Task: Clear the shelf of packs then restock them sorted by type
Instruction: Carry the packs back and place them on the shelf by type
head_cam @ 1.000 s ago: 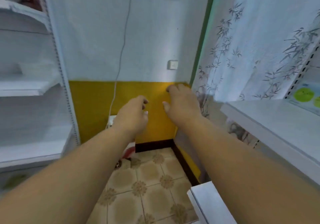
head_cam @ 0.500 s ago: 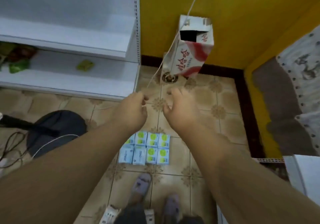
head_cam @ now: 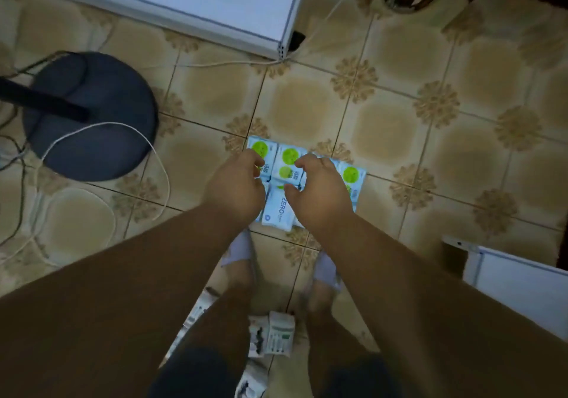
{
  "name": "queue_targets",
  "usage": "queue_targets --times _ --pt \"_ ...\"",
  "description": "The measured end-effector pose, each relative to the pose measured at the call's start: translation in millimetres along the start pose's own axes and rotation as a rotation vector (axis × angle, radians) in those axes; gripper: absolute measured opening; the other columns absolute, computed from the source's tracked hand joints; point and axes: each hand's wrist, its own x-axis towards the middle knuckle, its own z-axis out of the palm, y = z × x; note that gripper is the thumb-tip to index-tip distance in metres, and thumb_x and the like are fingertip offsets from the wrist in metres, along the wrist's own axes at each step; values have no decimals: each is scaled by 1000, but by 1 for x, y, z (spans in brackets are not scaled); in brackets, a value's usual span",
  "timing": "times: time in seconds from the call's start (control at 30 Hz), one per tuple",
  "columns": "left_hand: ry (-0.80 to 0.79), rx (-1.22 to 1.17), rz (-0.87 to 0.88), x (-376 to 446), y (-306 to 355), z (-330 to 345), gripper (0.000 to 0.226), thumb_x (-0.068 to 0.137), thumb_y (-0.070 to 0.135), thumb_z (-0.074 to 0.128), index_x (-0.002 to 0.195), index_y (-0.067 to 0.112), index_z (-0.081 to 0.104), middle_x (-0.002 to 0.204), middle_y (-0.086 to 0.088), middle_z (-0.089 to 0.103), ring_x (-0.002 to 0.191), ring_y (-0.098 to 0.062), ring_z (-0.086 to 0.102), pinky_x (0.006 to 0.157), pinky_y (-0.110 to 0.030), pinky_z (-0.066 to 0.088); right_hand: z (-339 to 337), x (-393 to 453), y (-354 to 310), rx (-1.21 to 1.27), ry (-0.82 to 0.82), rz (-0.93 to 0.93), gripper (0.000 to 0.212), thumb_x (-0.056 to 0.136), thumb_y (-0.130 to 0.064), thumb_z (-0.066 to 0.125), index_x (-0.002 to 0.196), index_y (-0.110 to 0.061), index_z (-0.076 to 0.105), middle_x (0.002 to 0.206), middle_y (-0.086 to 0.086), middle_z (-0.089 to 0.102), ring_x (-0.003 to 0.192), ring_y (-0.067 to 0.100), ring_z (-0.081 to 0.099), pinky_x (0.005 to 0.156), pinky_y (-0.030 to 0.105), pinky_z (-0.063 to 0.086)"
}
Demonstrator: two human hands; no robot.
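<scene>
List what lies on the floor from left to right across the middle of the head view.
Dark round stand base → white cord → left hand → right hand, both over the block of blue-and-green packs → bare patterned floor tiles.

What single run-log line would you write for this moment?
stage: reaching | left hand: over packs, empty | right hand: over packs, empty | packs: grouped on floor tiles
</scene>
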Motion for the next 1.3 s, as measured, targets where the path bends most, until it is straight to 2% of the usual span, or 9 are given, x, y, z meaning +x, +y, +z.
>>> queue_targets --times 0.17,0.33,0.47,0.57,0.7,0.87,1.0,1.17,1.3 --pt "-64 -2 -50 81 -87 82 36 88 8 54 123 18 55 118 -3 61 105 -22 58 85 -26 41 107 85 49 -2 -66 51 48 89 -27 67 133 -16 52 131 10 49 114 31 55 92 37 47" --pt "-59 1 -106 139 -145 140 36 90 13 56 125 19 55 126 -7 55 114 -25 54 89 -30 41 174 149 93 53 -76 116 50 92 -32 65 137 -18 49 136 6 49 109 23 58 76 26 39" --pt "-47 138 -126 165 -170 167 47 86 30 69 127 20 50 128 -13 47 117 -34 49 96 -45 45 201 174 120 -159 -162 -19 62 86 -44 69 138 -16 49 133 10 51 121 30 51 97 38 45" --pt "-57 166 -136 166 -177 182 54 84 39 71 129 19 49 129 -14 44 116 -35 48 97 -44 42 213 175 133 -459 -229 -144 66 80 -58 68 129 -17 54 124 9 54 117 32 49 95 43 44" --pt "66 192 -57 159 -178 185 44 88 41 68 122 14 60 134 -13 38 122 -31 40 100 -38 36 215 173 135 -474 -163 -158 48 88 -48 64 123 -16 57 121 10 54 116 32 49 93 41 42" --pt "-159 322 93 148 -181 181 57 80 35 78 129 14 57 142 -12 33 127 -31 34 105 -39 34 199 169 129 -320 -138 -89 34 94 -31 62 118 -12 46 107 11 57 100 35 58 82 42 48" --pt "-95 361 76 138 -168 155 39 83 33 74 113 14 60 118 -14 56 114 -35 45 92 -39 36 165 147 121 -181 -64 -74 30 97 -30 57 113 -12 39 78 1 48 77 30 54 65 36 37" --pt "26 76 -29 76 -97 54 30 82 28 77 101 14 59 99 -9 61 92 -30 56 75 -31 39 63 65 72 199 132 120 34 97 -35 57 121 -15 46 75 -3 50 74 24 55 62 30 37" --pt "-48 -391 -193 2 -9 -60 18 83 15 76 89 14 59 85 -5 58 79 -21 56 69 -30 48 -60 -19 10 492 280 237 26 94 -35 61 111 -17 54 82 -3 53 77 23 56 67 32 46"
